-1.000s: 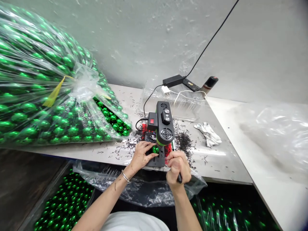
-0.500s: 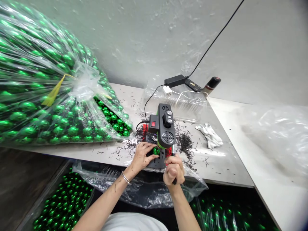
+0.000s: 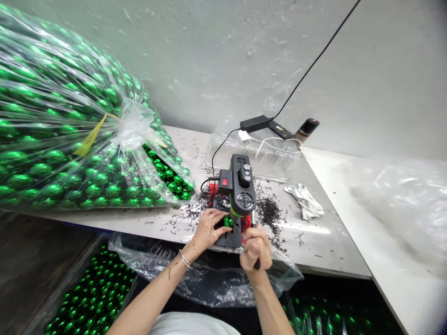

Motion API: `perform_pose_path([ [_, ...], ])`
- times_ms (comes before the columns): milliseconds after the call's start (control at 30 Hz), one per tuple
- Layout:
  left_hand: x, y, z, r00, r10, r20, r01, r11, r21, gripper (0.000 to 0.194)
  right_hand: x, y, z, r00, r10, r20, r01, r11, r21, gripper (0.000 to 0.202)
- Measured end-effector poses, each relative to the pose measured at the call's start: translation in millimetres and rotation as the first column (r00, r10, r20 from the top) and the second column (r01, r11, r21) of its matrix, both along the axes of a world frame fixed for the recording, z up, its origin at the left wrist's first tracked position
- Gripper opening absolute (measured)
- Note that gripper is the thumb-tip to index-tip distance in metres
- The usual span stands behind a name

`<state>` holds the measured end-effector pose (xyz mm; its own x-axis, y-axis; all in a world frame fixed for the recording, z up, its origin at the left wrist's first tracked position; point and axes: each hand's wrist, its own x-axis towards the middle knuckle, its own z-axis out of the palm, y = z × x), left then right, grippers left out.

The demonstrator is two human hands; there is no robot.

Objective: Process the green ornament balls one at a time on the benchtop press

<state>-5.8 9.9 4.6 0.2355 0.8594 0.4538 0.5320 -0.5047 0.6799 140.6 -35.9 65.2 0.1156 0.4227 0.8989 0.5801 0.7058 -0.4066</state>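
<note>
A shiny green ball (image 3: 228, 221) sits on the black base of a small bench drill press (image 3: 240, 186), under its green-collared head. My left hand (image 3: 208, 229) pinches the ball between thumb and fingers from the left side. With my right hand (image 3: 256, 250) I grip the machine's black lever handle (image 3: 257, 264), fingers wrapped around it. Red patches (image 3: 246, 223) show beside the base. The red-lit switch box (image 3: 224, 182) is on the machine's left side. The tool tip at the ball is hidden by the head.
A huge clear bag of green balls (image 3: 70, 139) fills the left. Black shavings (image 3: 270, 211) are strewn around the machine. White gloves (image 3: 305, 200) lie to the right. Behind are a power adapter (image 3: 256, 123), a clear plastic tray (image 3: 223, 149) and cables. More balls (image 3: 94, 288) are below the table.
The whole view has shifted slightly, so everything appears a little lower and mostly further right. Both hands keep their holds on the ball and the lever handle.
</note>
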Motion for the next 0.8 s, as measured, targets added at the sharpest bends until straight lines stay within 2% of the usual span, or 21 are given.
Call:
perform_pose_path([
  [100,-2.6,-4.7,6.0,1.000,0.012,0.009,-0.013,0.999,0.041,0.036,-1.9,-1.4,38.3,0.997,-0.003,-0.083,-0.004,0.997,-0.082,0.032],
  [200,-10.6,-28.6,13.1,1.000,0.000,-0.019,0.002,0.995,0.101,0.037,-3.2,-2.0,66.5,0.995,0.004,-0.098,-0.019,0.988,-0.152,0.029],
  [267,-16.7,-55.0,13.9,0.993,-0.074,-0.093,0.088,0.984,0.156,0.037,-3.8,-2.0,71.2,0.995,0.014,-0.096,-0.028,0.989,-0.145,0.030],
  [333,-21.6,-81.8,10.9,0.967,-0.151,-0.205,0.191,0.962,0.193,0.038,-4.6,-1.8,66.2,0.993,0.023,-0.112,-0.034,0.994,-0.099,0.031],
  [400,-25.8,-98.7,7.5,0.947,-0.158,-0.278,0.224,0.948,0.224,0.044,-5.6,-1.6,57.4,0.991,0.024,-0.128,-0.033,0.997,-0.067,0.031],
  [433,-28.4,-100.6,7.3,0.948,-0.128,-0.291,0.204,0.947,0.248,0.046,-6.0,-1.5,53.3,0.991,0.023,-0.130,-0.032,0.997,-0.065,0.031],
  [467,-31.9,-97.4,8.9,0.954,-0.074,-0.289,0.156,0.949,0.275,0.045,-6.3,-1.5,50.0,0.991,0.021,-0.129,-0.030,0.997,-0.067,0.030],
  [533,-42.0,-75.6,17.4,0.959,0.099,-0.267,-0.009,0.948,0.320,0.035,-6.3,-1.5,46.0,0.992,0.022,-0.128,-0.030,0.998,-0.061,0.030],
  [600,-55.8,-38.9,30.2,0.914,0.304,-0.270,-0.216,0.925,0.312,0.029,-6.1,-1.5,44.7,0.992,0.025,-0.120,-0.032,0.998,-0.056,0.030],
  [667,-70.8,2.1,41.7,0.842,0.419,-0.341,-0.355,0.905,0.236,0.027,-5.9,-1.5,44.6,0.993,0.026,-0.116,-0.031,0.998,-0.048,0.031],
  [733,-83.6,36.2,47.8,0.797,0.380,-0.470,-0.360,0.923,0.136,0.020,-6.2,-1.8,45.1,0.993,0.026,-0.111,-0.032,0.998,-0.049,0.031],
  [800,-92.4,57.3,48.7,0.793,0.295,-0.533,-0.318,0.947,0.051,0.013,-6.8,-2.4,46.3,0.994,0.030,-0.104,-0.036,0.998,-0.057,0.031],
])
